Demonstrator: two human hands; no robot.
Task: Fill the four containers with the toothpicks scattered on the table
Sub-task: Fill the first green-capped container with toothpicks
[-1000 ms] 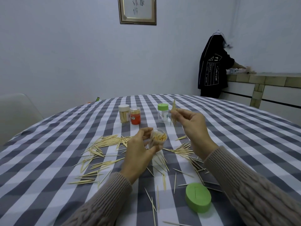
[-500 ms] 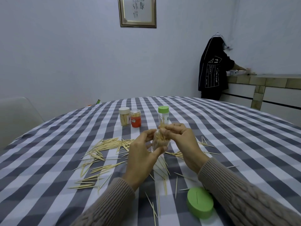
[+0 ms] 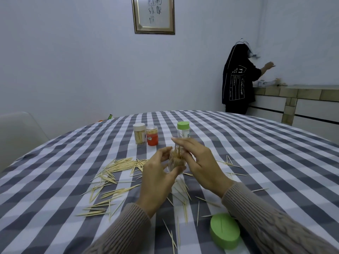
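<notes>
left hand (image 3: 156,177) wrapped round the open container (image 3: 176,163), upright mid-worktop | right hand (image 3: 200,165) pinching toothpicks (image 3: 177,154) vertical over its mouth | so they drop straight down, I reckon | loose ones lie toward near edge

Round table with grey-and-white checked cloth (image 3: 256,153) fills the lower frame. Centre-top of the cloth: white-lidded clear jar of toothpicks (image 3: 139,133) touching an orange-red jar with a clear lid (image 3: 152,135); tall clear jar with a green lid (image 3: 183,129) just right of them. Loose wooden toothpicks (image 3: 117,167) scattered centre-left and centre. Green oval lid (image 3: 224,230) lower right, one toothpick lying on it.
</notes>
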